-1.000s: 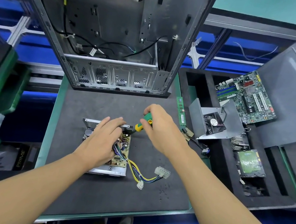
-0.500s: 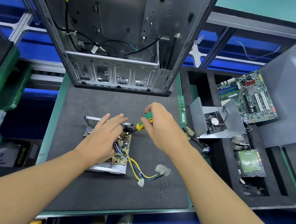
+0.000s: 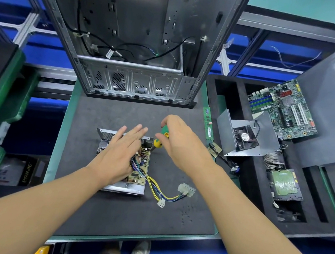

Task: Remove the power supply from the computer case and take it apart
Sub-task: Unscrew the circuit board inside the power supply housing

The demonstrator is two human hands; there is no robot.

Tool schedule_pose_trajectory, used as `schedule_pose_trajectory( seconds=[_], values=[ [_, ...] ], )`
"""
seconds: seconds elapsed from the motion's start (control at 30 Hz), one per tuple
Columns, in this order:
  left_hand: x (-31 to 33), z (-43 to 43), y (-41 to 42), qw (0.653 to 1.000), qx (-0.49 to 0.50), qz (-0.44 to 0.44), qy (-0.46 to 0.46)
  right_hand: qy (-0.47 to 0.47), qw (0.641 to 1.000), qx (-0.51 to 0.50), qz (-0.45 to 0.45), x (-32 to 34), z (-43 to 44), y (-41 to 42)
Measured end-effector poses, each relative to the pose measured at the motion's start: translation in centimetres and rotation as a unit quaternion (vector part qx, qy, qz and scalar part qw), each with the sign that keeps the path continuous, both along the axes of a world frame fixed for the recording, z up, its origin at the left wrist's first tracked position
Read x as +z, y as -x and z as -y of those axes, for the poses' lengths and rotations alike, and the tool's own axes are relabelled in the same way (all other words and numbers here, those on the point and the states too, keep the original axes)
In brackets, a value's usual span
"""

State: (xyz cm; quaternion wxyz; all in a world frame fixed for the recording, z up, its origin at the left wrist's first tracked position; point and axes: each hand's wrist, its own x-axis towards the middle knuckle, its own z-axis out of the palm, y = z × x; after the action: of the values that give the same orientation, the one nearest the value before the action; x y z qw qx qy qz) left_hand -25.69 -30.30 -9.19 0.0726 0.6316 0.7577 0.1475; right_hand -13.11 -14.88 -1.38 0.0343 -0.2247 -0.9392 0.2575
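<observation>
Two hands are working at the power supply [image 3: 124, 188] on the mat [image 3: 108, 215]: your left hand [image 3: 116, 156] is pressing it flat-fingered; your right hand [image 3: 181, 141], at two o'clock, is gripping the screwdriver [image 3: 162, 136], tip seemingly pointing toward seven.

The left hand [image 3: 119, 154] opens flat
Earlier curled on the power supply [image 3: 124, 188], its fingers now stretch straight over that unit's far edge.

Our left hand [image 3: 119, 156] palm down, fingers straight and slightly spread, resting flat on the power supply [image 3: 122, 188], our right hand [image 3: 183, 144] knuckles up, fingers curled round the screwdriver [image 3: 164, 131], both bare forearms reaching in from below
</observation>
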Motion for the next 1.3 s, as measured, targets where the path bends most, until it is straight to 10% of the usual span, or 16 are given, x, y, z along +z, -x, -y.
schedule_pose_trajectory(
  seconds=[0.97, 1.3],
  values=[
    [0.2, 0.2, 0.0, 0.999, 0.000, 0.037, -0.016, -0.079, 0.992, -0.031, 0.090, 0.8, 1.5, 1.5],
    [-0.1, 0.1, 0.4, 0.999, -0.006, 0.005, -0.032, -0.038, 0.981, 0.155, 0.108, 2.2, 1.4, 2.4]
  ],
)
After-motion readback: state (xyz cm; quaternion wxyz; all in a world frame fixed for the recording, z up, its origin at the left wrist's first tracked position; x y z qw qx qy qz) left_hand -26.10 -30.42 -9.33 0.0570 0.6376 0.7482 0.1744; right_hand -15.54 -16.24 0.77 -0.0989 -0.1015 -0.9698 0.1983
